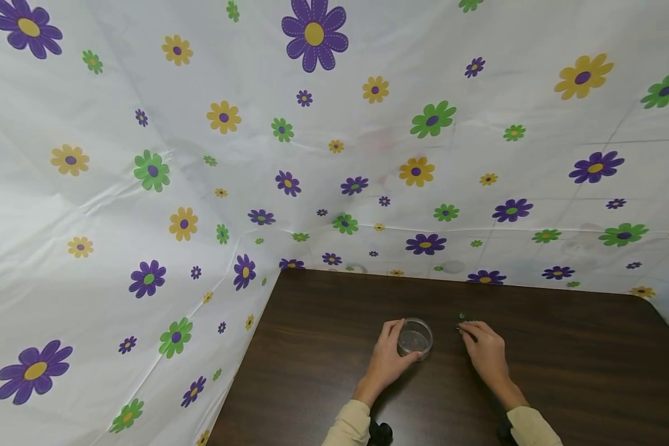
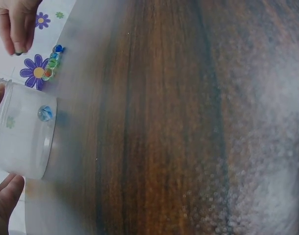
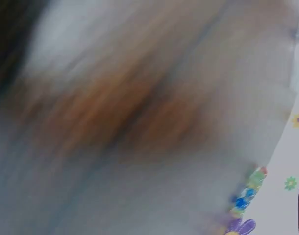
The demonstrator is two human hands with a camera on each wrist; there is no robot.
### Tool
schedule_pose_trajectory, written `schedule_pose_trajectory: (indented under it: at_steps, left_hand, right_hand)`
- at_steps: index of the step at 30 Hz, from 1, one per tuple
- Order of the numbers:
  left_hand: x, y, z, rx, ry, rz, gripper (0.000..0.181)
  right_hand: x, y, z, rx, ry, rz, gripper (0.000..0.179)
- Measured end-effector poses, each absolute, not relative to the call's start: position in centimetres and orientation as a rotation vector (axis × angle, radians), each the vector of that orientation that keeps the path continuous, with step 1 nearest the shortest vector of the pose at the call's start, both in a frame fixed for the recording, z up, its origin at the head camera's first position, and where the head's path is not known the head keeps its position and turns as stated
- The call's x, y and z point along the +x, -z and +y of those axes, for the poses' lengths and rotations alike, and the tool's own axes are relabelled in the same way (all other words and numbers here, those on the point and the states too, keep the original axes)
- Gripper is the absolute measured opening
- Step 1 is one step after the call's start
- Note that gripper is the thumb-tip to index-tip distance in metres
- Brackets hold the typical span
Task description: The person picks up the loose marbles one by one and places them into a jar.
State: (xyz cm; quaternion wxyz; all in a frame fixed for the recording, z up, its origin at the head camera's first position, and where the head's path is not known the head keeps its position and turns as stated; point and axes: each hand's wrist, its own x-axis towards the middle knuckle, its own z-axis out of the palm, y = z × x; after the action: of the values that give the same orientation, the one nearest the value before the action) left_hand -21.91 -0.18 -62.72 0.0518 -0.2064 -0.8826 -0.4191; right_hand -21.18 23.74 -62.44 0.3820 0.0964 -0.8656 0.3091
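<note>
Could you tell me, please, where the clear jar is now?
In the head view, the clear jar stands on the dark table, below and right of the picture's centre, gripped by the left hand.

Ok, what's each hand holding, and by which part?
Left hand: clear cylindrical container, by opposite sides of its wall. Right hand pinches what's likely a dark marble; exact contact hidden.

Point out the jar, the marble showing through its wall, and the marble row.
Jar (image 2: pixel 23 139): left wrist view, clear side wall.
Marble (image 2: pixel 45 113): left wrist view, its centre.
Marble row (image 2: pixel 52 63): left wrist view, green marble midway.
</note>
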Motion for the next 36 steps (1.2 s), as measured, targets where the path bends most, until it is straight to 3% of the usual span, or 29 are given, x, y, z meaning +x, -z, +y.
schedule_pose_trajectory:
  at_steps: [13,36]
  left_hand:
    - [-22.0,62.8,-0.1,-0.623,1.255,-2.682,0.078]
    - [-21.9,62.8,-0.1,-0.641,1.246,-2.655,0.075]
  right_hand:
    - [-20.8,60.1,19.9,0.246,-0.932,-2.124,0.023]
    - [-21.1,61.3,16.0,0.316,-0.999,-2.142,0.026]
